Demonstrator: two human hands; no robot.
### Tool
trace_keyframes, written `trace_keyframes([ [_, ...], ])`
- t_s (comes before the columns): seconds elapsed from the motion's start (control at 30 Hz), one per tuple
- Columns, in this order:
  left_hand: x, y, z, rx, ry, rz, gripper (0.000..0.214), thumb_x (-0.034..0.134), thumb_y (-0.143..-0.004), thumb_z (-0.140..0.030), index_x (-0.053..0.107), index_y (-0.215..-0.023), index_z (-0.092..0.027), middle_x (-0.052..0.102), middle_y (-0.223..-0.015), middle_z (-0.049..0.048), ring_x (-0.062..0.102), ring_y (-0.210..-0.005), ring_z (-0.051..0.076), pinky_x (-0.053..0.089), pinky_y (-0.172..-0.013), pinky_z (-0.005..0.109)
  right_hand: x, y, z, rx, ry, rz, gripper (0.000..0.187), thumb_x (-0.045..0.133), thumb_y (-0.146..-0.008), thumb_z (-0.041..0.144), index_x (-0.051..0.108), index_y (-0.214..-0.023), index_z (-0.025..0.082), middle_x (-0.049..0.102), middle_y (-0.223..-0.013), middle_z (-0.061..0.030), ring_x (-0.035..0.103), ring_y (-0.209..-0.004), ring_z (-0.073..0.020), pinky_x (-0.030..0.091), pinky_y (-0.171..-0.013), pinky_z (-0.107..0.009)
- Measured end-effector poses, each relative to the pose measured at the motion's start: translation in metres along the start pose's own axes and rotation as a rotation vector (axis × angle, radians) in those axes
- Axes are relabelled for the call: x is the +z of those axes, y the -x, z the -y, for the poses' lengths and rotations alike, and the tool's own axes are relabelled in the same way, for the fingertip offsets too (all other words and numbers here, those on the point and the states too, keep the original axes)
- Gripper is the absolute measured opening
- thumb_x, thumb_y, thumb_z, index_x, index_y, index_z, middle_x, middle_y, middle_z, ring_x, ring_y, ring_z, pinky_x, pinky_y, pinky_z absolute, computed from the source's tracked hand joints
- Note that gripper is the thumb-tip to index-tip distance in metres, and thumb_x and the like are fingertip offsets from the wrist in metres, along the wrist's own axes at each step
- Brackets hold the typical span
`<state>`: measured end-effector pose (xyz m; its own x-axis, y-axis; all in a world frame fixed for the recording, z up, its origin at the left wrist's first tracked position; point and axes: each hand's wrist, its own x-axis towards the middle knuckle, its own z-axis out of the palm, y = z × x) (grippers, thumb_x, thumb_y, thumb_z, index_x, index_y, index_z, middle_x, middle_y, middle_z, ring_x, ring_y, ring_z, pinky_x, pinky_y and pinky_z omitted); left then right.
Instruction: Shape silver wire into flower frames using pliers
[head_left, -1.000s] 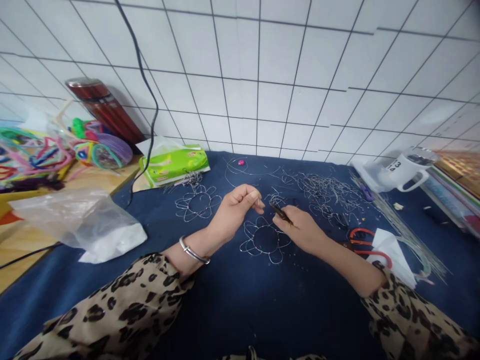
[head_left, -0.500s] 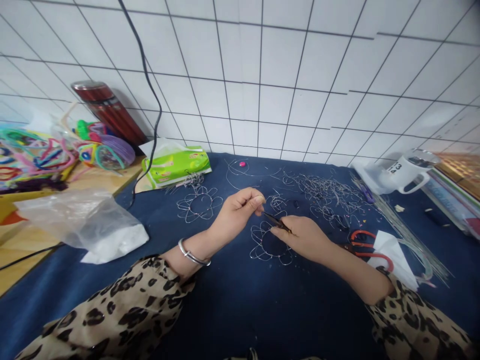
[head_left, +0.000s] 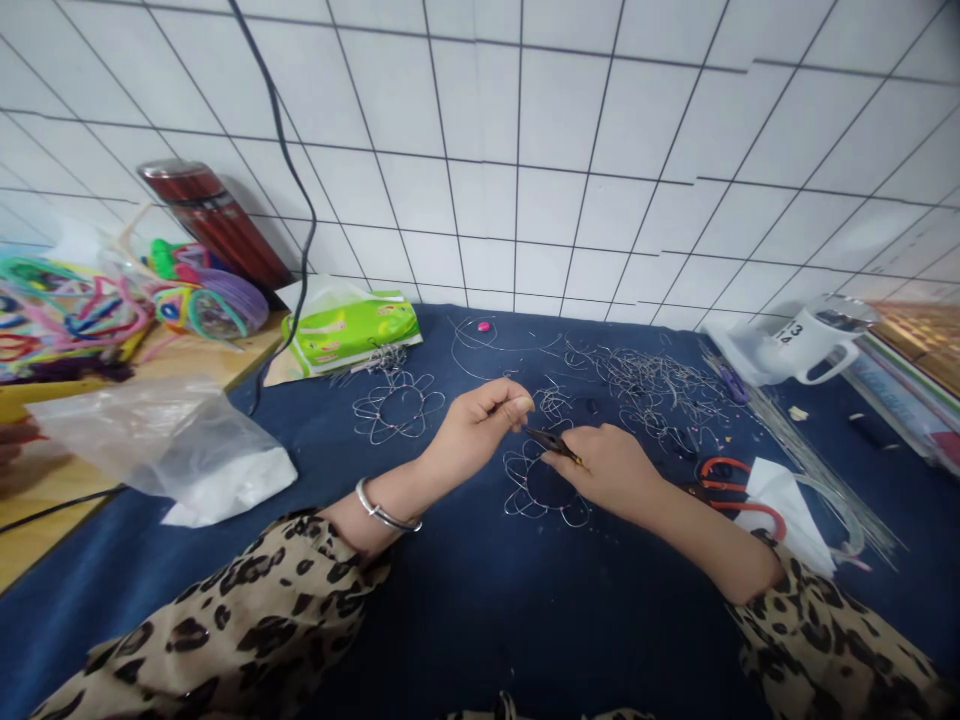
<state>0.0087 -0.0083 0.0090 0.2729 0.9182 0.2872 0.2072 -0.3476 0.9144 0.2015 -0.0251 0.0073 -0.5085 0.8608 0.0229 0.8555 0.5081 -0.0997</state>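
My left hand (head_left: pixel 487 422), with a silver bangle at the wrist, is closed in a pinch on a thin wire, mostly hidden by the fingers. Dark-jawed pliers (head_left: pixel 556 445) are gripped in my right hand (head_left: pixel 607 468), their tips close to my left fingertips. Just below the pliers is a flower-shaped wire frame (head_left: pixel 516 498) with looped petals around a ring; its upper part is covered by the right hand and pliers. Left of my hands, a similar wire flower (head_left: pixel 397 408) lies flat on the dark blue cloth (head_left: pixel 450 620).
Tangled wire pieces (head_left: pixel 652 385) spread at the back right, near red-handled scissors (head_left: pixel 742 490), straight wires (head_left: pixel 817 460) and a white mug (head_left: pixel 814 340). Leftward are a green tissue pack (head_left: pixel 352 330), a plastic bag (head_left: pixel 172 440), a red flask (head_left: pixel 217 220) and a hanging black cable (head_left: pixel 281 130).
My hands stay nearly in place. The wire flower below the pliers has shifted slightly to the right. A blurred, hand-like shape now shows at the left edge.
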Motion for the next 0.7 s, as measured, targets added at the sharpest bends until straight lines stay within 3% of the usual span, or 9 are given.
trace_keyframes([
  [0.3,0.0,0.004,0.0,0.188,-0.165,-0.094,0.018,0.046,-0.09,-0.024,0.06,-0.08,-0.017,0.059,-0.073,0.0014,0.054,-0.069,0.011,0.044,-0.066,0.026,-0.009,0.0,-0.001,0.062,-0.154,0.098,0.045,0.037,-0.087,0.054,0.047,-0.062,0.018,0.056,-0.061,0.0016,0.045,-0.053,-0.0088,0.021,-0.05,-0.023],
  [0.57,-0.002,0.01,0.001,0.48,-0.424,-0.153,0.011,0.05,-0.087,-0.016,0.061,-0.085,-0.018,0.065,-0.077,0.0017,0.057,-0.074,0.012,0.044,-0.074,0.029,-0.009,0.0,-0.003,0.073,-0.296,0.144,0.047,0.038,-0.085,0.057,0.045,-0.061,0.018,0.048,-0.054,0.0031,0.04,-0.049,-0.0073,0.019,-0.047,-0.022],
  [0.7,-0.001,0.009,-0.001,0.447,-0.431,-0.169,0.011,0.05,-0.087,-0.018,0.062,-0.086,-0.019,0.066,-0.078,0.0018,0.058,-0.077,0.013,0.045,-0.074,0.029,-0.008,0.0,-0.004,0.056,-0.287,0.115,0.047,0.037,-0.086,0.057,0.045,-0.062,0.018,0.05,-0.056,0.003,0.04,-0.05,-0.0075,0.02,-0.049,-0.022],
])
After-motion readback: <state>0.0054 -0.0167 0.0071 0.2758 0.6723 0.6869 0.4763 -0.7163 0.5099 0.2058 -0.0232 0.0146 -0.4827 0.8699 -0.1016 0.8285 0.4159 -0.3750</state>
